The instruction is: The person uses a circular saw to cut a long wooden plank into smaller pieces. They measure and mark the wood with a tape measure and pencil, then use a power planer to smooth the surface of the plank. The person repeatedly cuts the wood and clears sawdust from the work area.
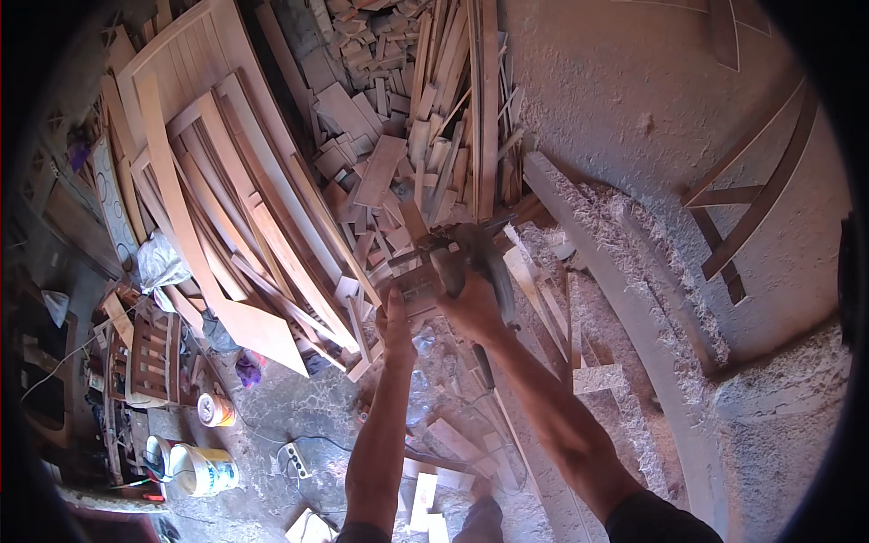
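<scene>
A dusty dark power saw [480, 249] with a rounded body sits at the middle of the view. My right hand [472, 308] is wrapped round its handle. Beside it, my left hand [394, 324] is closed at the left edge of a flat brown piece [418, 288], thumb pointing up. Whether that piece is wood or part of the saw, I cannot tell. Past the saw's far side sticks up a short wooden strip [414, 220]. The blade and the cutting spot are hidden.
Long boards and panels [262, 213] lean in a stack at the left. Wood offcuts [362, 113] heap up beyond the saw. A power strip [297, 460] with cords, a white bucket [206, 469] and loose boards lie on the floor. A shavings-covered ledge [625, 271] curves along the right.
</scene>
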